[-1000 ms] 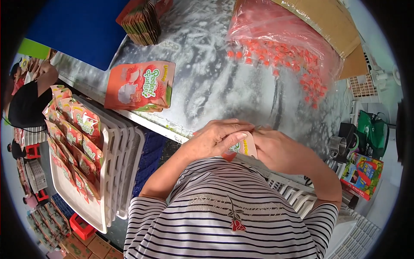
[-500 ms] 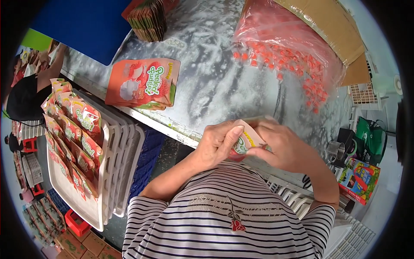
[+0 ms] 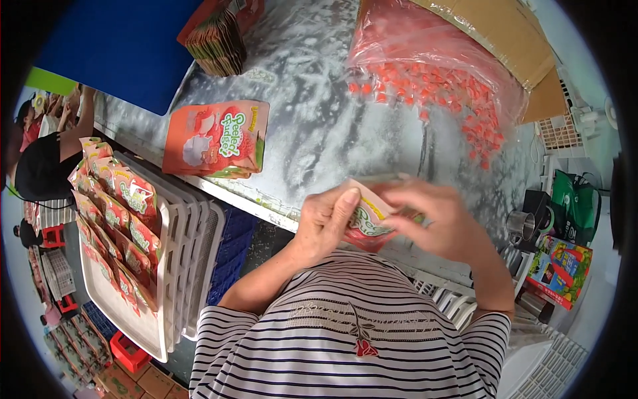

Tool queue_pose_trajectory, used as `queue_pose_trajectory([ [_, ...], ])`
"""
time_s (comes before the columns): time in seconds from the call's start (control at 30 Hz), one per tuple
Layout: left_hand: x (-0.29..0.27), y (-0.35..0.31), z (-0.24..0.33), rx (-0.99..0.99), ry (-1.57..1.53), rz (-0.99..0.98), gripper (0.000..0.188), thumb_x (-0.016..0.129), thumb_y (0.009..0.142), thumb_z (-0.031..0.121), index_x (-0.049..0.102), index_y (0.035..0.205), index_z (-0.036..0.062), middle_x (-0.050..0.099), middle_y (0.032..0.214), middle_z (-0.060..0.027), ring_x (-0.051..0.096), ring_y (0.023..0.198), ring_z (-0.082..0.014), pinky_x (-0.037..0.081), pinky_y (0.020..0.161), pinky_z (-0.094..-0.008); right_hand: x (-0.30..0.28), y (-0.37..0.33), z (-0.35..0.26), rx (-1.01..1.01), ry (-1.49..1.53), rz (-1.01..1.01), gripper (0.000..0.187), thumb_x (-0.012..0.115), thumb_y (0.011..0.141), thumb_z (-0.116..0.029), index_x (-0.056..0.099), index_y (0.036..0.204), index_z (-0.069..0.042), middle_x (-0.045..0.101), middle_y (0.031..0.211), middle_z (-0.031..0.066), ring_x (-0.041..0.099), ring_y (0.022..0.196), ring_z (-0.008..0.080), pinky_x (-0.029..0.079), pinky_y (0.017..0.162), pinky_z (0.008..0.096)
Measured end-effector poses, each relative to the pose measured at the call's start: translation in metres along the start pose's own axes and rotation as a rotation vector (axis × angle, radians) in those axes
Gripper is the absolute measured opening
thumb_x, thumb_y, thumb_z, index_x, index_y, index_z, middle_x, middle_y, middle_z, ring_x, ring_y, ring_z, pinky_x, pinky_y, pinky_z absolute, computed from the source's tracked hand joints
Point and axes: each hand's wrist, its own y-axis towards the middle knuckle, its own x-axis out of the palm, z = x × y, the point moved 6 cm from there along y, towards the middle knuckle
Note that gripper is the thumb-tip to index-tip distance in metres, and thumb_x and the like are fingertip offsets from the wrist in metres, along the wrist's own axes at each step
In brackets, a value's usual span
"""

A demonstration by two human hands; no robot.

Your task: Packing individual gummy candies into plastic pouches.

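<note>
Above the table's front edge, my left hand (image 3: 325,216) pinches a pink and red snack pouch (image 3: 369,223) between thumb and fingers near its upper edge. My right hand (image 3: 435,216) is at the pouch's right side, slightly blurred, its thumb and fingers apart. Its thumb tip lies close to the pouch; whether it touches I cannot tell. A stack of flat matching pouches (image 3: 214,139) lies on the table to the left. Many small red wrapped pieces (image 3: 432,90) spill out of a clear plastic bag (image 3: 425,40) on the right.
Filled pouches (image 3: 123,219) stand in rows in a white tray (image 3: 100,286) on stacked trays at left. A bundle of pouches (image 3: 219,50) sits at the back beside a blue panel (image 3: 119,46). A cardboard box (image 3: 492,30) stands far right. Another person (image 3: 43,159) works at left.
My right hand's thumb and fingers have spread and drawn away from the pouch. More of its printed front shows. My left hand keeps its hold, and the whole view has shifted slightly.
</note>
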Motion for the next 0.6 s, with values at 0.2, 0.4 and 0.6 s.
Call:
queue_pose_trajectory([
  [0.2, -0.010, 0.007, 0.003, 0.020, -0.031, 0.130, 0.041, 0.043, 0.103, 0.029, 0.066, 0.101, -0.0047, 0.057, 0.073, 0.0031, 0.044, 0.063, -0.0030, 0.039, 0.056, -0.0193, -0.001, -0.027, 0.045, -0.130, 0.185, 0.691, 0.063, 0.068, 0.075, 0.003, 0.041, 0.132, 0.005, 0.064, 0.109, 0.0119, 0.062, 0.102, 0.0181, 0.049, 0.090, 0.0288],
  [0.4, -0.014, 0.008, -0.010, 0.008, 0.006, 0.239, 0.040, 0.044, 0.103, 0.028, 0.065, 0.092, -0.0040, 0.056, 0.070, 0.0037, 0.044, 0.064, -0.0022, 0.038, 0.055, -0.0191, 0.031, -0.030, 0.059, -0.048, 0.316, 0.720, 0.020, 0.066, 0.086, -0.006, 0.066, 0.104, 0.004, 0.069, 0.088, 0.0061, 0.060, 0.073, 0.0105, 0.048, 0.066, 0.0242],
  [0.6, -0.020, 0.006, -0.003, -0.017, 0.019, 0.244, 0.040, 0.045, 0.102, 0.029, 0.065, 0.087, -0.0022, 0.054, 0.064, 0.0040, 0.042, 0.057, -0.0021, 0.035, 0.049, -0.0197, 0.024, -0.029, 0.065, 0.028, 0.401, 0.691, 0.014, 0.063, 0.089, -0.006, 0.068, 0.096, 0.005, 0.068, 0.079, 0.0051, 0.056, 0.065, 0.0066, 0.045, 0.058, 0.0224],
])
